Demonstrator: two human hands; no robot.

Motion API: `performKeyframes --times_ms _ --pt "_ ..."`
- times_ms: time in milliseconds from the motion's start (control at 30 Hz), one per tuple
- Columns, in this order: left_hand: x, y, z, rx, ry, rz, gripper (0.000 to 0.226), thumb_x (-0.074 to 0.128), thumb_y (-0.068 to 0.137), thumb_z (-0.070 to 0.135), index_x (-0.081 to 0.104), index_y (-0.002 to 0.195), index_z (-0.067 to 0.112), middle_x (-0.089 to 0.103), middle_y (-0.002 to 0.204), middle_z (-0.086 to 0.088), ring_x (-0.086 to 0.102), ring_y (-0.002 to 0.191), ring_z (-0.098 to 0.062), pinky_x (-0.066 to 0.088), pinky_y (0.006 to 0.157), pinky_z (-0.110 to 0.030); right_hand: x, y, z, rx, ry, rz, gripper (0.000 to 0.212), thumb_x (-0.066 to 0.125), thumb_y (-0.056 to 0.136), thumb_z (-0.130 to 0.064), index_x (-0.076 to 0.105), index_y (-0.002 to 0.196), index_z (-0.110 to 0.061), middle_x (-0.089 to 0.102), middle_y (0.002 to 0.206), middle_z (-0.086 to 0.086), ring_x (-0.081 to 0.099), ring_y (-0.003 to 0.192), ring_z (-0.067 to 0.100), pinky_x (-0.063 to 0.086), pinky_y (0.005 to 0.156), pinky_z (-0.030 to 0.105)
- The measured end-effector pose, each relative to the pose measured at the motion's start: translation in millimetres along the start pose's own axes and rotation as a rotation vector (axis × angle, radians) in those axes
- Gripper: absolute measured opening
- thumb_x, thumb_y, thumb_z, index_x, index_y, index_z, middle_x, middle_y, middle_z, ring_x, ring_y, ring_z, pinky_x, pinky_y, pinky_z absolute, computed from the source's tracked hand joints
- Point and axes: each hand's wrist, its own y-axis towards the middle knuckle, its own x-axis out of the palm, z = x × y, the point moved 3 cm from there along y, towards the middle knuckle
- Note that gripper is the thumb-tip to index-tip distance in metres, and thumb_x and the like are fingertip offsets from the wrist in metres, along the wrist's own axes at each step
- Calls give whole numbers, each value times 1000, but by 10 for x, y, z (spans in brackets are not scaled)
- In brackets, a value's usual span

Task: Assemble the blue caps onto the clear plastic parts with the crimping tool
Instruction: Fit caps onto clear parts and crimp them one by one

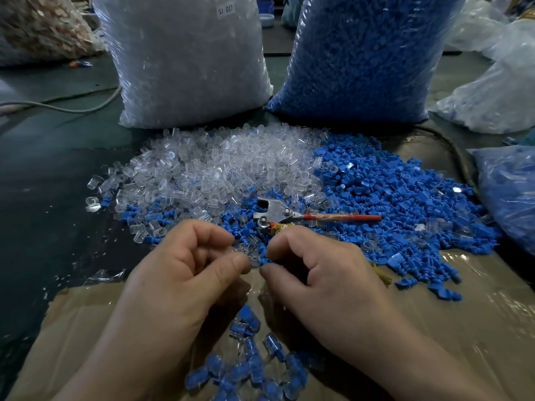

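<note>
Item: clear plastic part, pinched between the thumb and curled fingers of the left hand, just above the near centre of the cardboard sheet.
Item: blue cap, pinched at the fingertips of the right hand, touching the clear part.
Item: crimping tool, lying on the loose parts just beyond the hands, red handle pointing right. Its yellow-wrapped handle ran under the right hand; whether it was gripped could not be told.
Item: assembled pieces, heaped between the wrists.
Item: pile of clear parts at left, meeting pile of blue caps at right. Both reached the feet of the bags.
Item: bag of clear parts, label reading "SJ 017"; bag of blue caps beside it.
Open room: bare cardboard right of the right forearm, and dark table left of the cardboard's edge.
</note>
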Motion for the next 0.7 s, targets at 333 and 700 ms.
performKeyframes --times_ms 333,700 --pt "24 0 50 4 -93 15 20 80 77 47 71 87 32 75 80 -7 71 62 -21 52 49 -23 52 4 113 262 724 -154 11 67 85 -34 70 95 -36 69 67 4 64 58 18 57 59 36" --pt "36 -20 71 -96 -187 -2 35 82 64 56 73 83 27 75 78 -13 71 62 -26 56 53 -33 79 13 111 236 830 -138 15 60 84 -33 71 96 -32 70 77 8 67 62 24 57 59 41"
